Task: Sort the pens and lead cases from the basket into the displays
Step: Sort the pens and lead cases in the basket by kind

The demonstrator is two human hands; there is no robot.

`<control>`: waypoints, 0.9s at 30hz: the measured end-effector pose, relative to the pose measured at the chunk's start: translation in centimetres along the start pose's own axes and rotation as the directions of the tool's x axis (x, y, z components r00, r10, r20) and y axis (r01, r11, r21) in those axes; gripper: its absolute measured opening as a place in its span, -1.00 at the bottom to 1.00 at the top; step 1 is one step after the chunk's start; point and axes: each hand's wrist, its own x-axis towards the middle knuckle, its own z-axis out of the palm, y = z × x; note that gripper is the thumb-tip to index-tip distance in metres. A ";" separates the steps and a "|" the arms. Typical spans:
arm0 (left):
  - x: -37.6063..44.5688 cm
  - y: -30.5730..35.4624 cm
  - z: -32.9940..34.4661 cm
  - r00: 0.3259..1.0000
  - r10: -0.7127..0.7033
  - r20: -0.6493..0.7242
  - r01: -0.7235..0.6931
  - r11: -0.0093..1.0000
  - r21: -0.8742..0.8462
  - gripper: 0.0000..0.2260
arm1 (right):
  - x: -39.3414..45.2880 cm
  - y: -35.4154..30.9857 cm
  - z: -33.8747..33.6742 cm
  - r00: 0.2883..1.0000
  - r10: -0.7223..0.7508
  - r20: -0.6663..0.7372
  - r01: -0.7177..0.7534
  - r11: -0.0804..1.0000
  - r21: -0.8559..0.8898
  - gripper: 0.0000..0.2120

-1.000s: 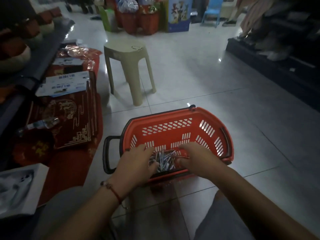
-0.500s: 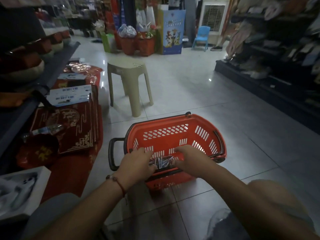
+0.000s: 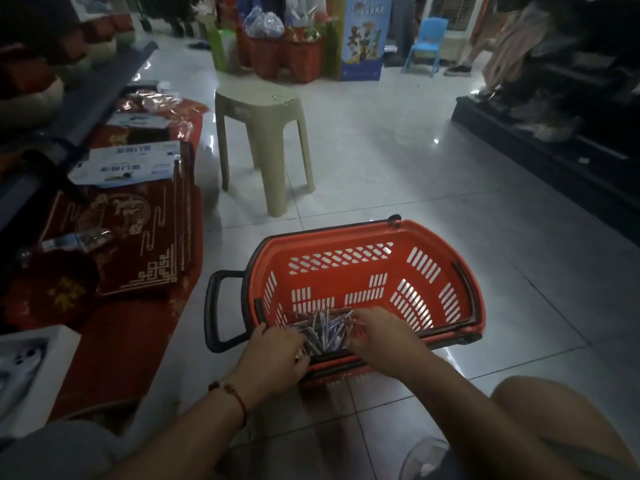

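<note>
Since a second ago we keep both hands in the basket (image 3: 360, 251). Our left hand (image 3: 273, 355) and right hand (image 3: 381, 336) curl around the pens (image 3: 325, 329) from either side, knuckles up.

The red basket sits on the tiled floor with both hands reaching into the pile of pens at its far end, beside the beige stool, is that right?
Not quite: the head view shows the pile of pens at the near end of the red basket, against the wall closest to the person. The left hand and right hand reach in there; the beige stool stands farther off.
</note>
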 end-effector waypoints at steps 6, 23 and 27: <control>-0.1 0.5 0.6 0.983 0.095 0.160 -0.101 0.994 0.031 -0.49 | 1.7 1.4 1.7 0.990 0.047 0.130 -0.031 0.992 -0.119 -0.44; -10.0 0.2 2.0 0.963 0.097 0.250 -0.118 0.991 0.069 -0.70 | -2.8 2.1 5.2 0.938 0.013 0.345 0.004 0.999 -0.050 -0.45; -12.6 0.0 2.1 0.955 0.139 0.260 -0.157 0.987 0.047 -0.65 | -2.1 2.3 7.7 0.905 -0.020 0.424 0.062 0.994 -0.085 -0.41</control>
